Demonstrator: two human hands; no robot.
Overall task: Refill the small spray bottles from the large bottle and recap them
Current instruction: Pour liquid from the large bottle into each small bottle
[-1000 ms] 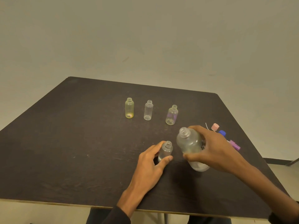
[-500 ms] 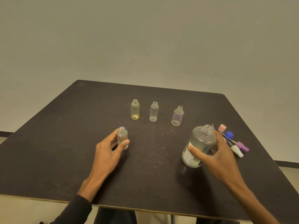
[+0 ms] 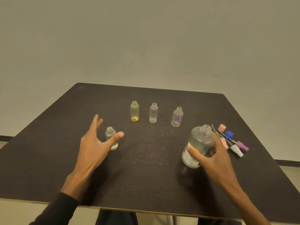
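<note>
My right hand (image 3: 212, 157) grips the large clear bottle (image 3: 198, 143), uncapped and leaning left on the dark table (image 3: 149, 172). My left hand (image 3: 95, 143) is spread open around a small clear bottle (image 3: 110, 135) that stands upright and uncapped; thumb and fingers are apart from it. Three more small uncapped bottles stand in a row behind: a yellowish one (image 3: 134, 111), a clear one (image 3: 153, 112) and a purplish one (image 3: 177, 116).
Loose spray caps lie to the right of the large bottle: a pink one (image 3: 221, 127), a blue one (image 3: 229, 134), a white one (image 3: 236, 150) and a purple one (image 3: 242, 146), with thin dip tubes. The table's right edge runs just beyond them.
My left hand carried the small bottle leftward, set it down and opened off it. My right hand moved the large bottle right toward the caps.
</note>
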